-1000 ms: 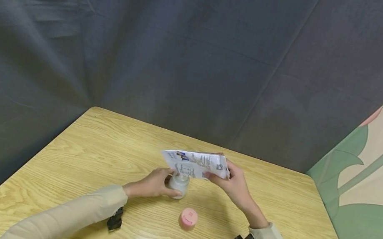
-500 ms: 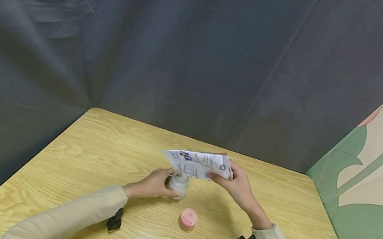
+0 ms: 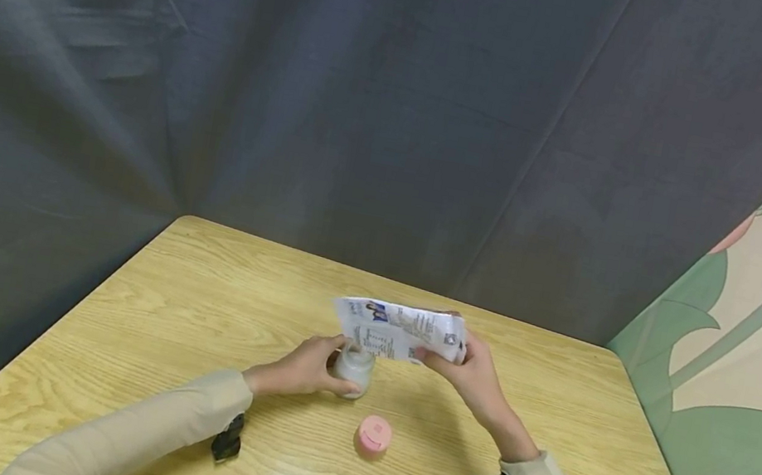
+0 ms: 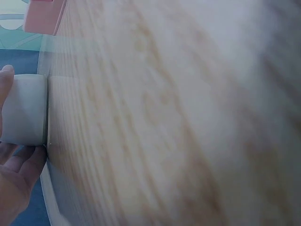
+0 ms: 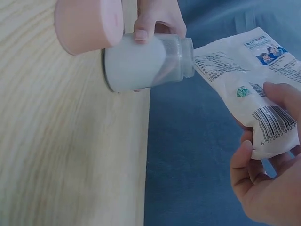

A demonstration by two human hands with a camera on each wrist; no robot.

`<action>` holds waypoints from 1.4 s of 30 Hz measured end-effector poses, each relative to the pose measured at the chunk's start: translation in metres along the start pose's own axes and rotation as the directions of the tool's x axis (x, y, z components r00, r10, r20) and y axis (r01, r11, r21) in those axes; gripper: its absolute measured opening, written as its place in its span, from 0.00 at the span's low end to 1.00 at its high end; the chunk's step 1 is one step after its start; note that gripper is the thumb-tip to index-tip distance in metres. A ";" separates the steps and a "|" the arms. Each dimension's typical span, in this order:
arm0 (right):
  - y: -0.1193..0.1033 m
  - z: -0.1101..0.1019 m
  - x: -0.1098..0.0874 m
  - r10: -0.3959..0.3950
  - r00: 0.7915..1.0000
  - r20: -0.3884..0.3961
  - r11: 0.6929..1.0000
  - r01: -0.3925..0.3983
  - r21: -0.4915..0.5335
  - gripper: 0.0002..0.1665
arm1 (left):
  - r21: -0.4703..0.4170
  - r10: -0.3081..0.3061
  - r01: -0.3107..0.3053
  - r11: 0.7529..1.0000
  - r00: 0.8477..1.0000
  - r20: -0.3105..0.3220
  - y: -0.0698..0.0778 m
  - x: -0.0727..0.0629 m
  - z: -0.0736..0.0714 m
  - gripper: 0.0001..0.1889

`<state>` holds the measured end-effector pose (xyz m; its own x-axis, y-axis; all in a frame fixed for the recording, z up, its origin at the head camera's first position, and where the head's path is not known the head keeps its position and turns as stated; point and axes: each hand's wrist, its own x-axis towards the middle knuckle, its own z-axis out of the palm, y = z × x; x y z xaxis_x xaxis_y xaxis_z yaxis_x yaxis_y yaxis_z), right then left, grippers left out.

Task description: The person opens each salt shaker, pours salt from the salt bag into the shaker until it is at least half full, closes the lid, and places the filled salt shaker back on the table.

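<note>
A clear jar (image 5: 136, 61) stands upright on the table, with white contents heaped higher on one side. My left hand (image 3: 307, 364) grips it from the left, thumb and fingers around its sides. In the right wrist view the left thumb presses on the jar's wall. A white printed bag (image 3: 403, 332) is tilted over the jar, one corner at the jar's mouth. My right hand (image 3: 475, 375) holds the bag's other end, thumb on the printed face and fingers beneath. The barcode (image 5: 275, 122) shows near those fingers. Any flow at the mouth is hidden.
A pink lid (image 3: 374, 435) lies on the wooden table (image 3: 221, 286), just in front of the jar. Dark curtains (image 3: 373, 102) hang behind the table, and a flower-patterned cloth (image 3: 744, 374) hangs at the right. Both wrists carry small black cameras.
The bag and my right hand have shifted slightly to the right, the bag's held end dropping a little. The left hand keeps its grip on the jar in the same place.
</note>
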<state>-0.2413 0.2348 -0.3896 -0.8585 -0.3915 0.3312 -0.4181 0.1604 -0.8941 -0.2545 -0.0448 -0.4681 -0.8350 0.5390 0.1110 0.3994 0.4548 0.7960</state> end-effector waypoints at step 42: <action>0.036 -0.009 -0.018 0.124 0.990 0.071 0.979 -0.134 0.156 0.28 | -0.066 0.012 -0.011 0.998 1.000 0.015 0.001 0.000 -0.001 0.35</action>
<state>-0.2437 0.2558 -0.4246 -0.8804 -0.4320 0.1954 -0.2478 0.0679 -0.9664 -0.2551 -0.0451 -0.4666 -0.8243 0.5549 0.1121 0.3832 0.4012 0.8320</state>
